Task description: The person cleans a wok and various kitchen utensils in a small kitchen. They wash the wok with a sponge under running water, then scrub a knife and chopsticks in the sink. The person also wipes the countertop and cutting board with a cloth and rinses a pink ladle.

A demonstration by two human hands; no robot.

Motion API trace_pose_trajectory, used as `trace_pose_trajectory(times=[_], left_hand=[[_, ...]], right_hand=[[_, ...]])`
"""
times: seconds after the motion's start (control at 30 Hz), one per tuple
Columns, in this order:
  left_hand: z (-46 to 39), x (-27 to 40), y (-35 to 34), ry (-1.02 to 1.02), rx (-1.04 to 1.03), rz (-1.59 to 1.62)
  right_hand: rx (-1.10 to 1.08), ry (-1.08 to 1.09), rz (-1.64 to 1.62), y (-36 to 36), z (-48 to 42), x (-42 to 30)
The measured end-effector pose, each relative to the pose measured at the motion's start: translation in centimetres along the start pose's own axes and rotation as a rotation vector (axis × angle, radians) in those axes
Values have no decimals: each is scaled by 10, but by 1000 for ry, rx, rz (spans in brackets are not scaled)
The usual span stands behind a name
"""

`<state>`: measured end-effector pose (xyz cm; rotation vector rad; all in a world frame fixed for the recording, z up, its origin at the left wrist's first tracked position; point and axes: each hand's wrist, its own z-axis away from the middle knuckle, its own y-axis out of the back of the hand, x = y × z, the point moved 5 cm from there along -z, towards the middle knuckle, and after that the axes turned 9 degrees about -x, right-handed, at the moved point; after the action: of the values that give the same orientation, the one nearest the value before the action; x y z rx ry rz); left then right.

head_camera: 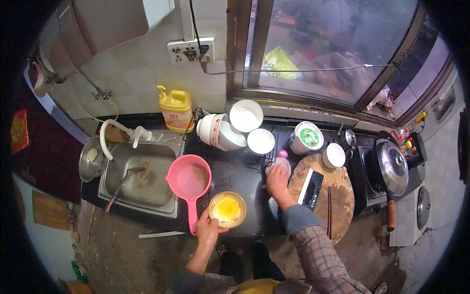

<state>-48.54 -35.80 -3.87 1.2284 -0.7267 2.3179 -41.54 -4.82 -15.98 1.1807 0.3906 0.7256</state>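
Note:
My left hand (208, 229) grips the near rim of a small yellowish bowl (242, 217), which holds a bright yellow, egg-like mixture. Just left of it a pink plastic dipper (180, 165) with cloudy liquid inside sits beside the sink, its handle pointing towards me. My right hand (279, 182) rests on a pale, rounded bundle (278, 166), perhaps a cloth or plastic bag; the fingers partly hide it, and their grip is unclear. A small pink-purple onion-like item (282, 153) lies just behind. Right of that hand, a cleaver (311, 187) and chopsticks (329, 213) lie on a round wooden chopping board (343, 183).
A steel sink (143, 211) with a utensil in cloudy water is at left. White bowls (246, 115), a yellow detergent jug (176, 110) and a lidded white tub (306, 137) line the back. A white cup (333, 155) touches the board. Rightward, a lidded wok (392, 163) sits on the stove.

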Motion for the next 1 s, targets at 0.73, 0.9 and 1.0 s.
trace_pose_trajectory(times=[0.73,0.9,1.0], left_hand=[[-34,5,-4,-3,-25,-24],[-32,-3,6,5,2,14],[-32,1,3,-21,6,24]], right_hand=[[477,18,-867,19,17,-29],[382,-67,-828,36,1,-30],[281,-213,-451,48,12,-43]])
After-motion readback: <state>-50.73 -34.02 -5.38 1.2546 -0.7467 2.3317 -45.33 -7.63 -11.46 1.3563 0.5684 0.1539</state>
